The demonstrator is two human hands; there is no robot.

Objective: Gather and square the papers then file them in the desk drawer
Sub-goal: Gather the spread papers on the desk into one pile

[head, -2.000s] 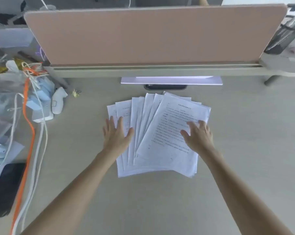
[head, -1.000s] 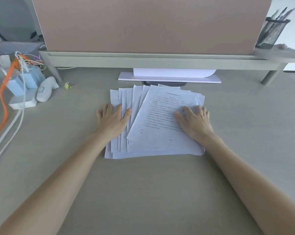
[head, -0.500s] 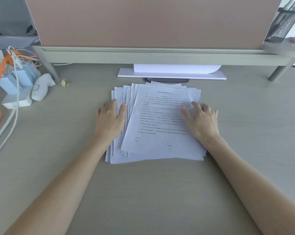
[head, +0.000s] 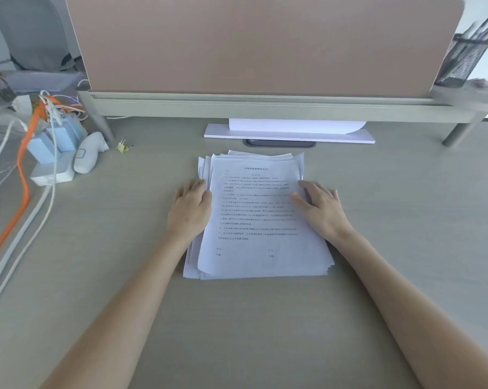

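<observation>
Both hands lay flat with fingers spread, grasping nothing: the left hand (head: 189,213) pressed against the left edge of the papers (head: 258,220), the right hand (head: 322,210) on their right side. The printed sheets formed a loose, slightly fanned stack mid-table (head: 405,248). Beyond stood a pink divider panel (head: 265,43) and a mesh pen holder (head: 461,63).

Desk (head: 405,248): pale wood-grain top, evenly lit. Partition screen (head: 265,43): pinkish-tan panel, upright along the far edge. Shelf riser (head: 265,109): grey-beige, on legs, below the screen. Chair (head: 27,32): grey, behind, far left. Pen cup (head: 461,63): black mesh, on the riser's right end. Cables (head: 24,175): orange and white, left side.
</observation>
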